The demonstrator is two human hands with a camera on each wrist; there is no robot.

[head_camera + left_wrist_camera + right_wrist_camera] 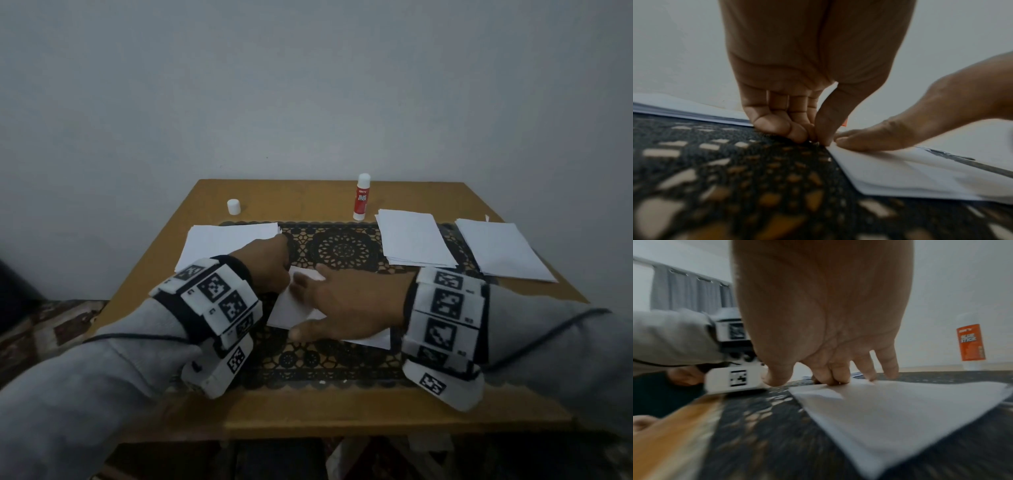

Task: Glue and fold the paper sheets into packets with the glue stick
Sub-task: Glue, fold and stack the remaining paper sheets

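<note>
From my seat at the feed, the white folded paper sheet (294, 308) lies in the middle of the black lace-patterned mat (342, 246) on the wooden table (308, 411), and both hands are on it. My left hand (270, 263) has its fingers curled down, pinching the sheet's far-left corner between thumb and fingertips; my right hand (339, 305) is spread flat, fingers straight and pressing the folded layers down. This paper looks thin, light and limp: I judge it will crease wherever it is pressed and slide readily over the mat, so it wants one flat palm as an anchor and a light pinch at a corner or edge, never the middle. The red-and-white glue stick (361, 198) stands upright and uncapped toward the back of the table, its small white cap (233, 207) well apart to the left. Stacks of white paper (414, 238) wait on either side.
</note>
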